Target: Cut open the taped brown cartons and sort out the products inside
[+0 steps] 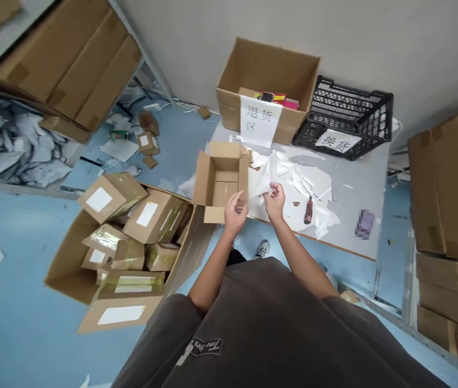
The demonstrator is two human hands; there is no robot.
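Note:
My right hand [274,202] pinches a crumpled white sheet [267,178], perhaps paper or a thin bag, which stands up above the table. Left of it, my left hand [236,213] is at the near right corner of a small open cardboard box [225,186]. Its fingers are slightly curled and apart, with nothing visible between them; whether they touch the box is unclear. With its flaps spread, the box shows a bare cardboard inside. A red and black utility knife [308,210] lies on the table to the right of my right hand, among white paper scraps [299,183].
Behind stand a large carton [229,108] with a paper sign and a black plastic crate [346,116]. A big carton [65,269] of taped parcels is at the left. A blurred purple item [365,224] lies on the white table [350,215]. Stacked boxes [447,188] stand right.

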